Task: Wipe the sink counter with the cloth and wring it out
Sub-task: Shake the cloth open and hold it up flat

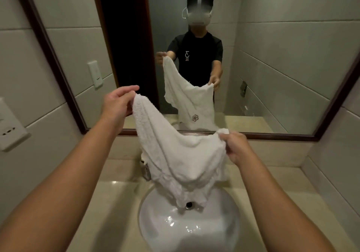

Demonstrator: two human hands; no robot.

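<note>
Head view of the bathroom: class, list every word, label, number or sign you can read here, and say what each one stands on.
No text can be read.
Cloth, mirror reflection: a brownish flower-like emblem, no letters.
Shirt in the mirror: a small white mark above a reddish one, too small and mirrored to read.
Wall sockets: only slots, no legible marking.

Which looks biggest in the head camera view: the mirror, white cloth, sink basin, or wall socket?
Largest to smallest as they appear:
1. mirror
2. white cloth and sink basin, too alike to rank
3. wall socket, though it sits nearer the camera
</note>
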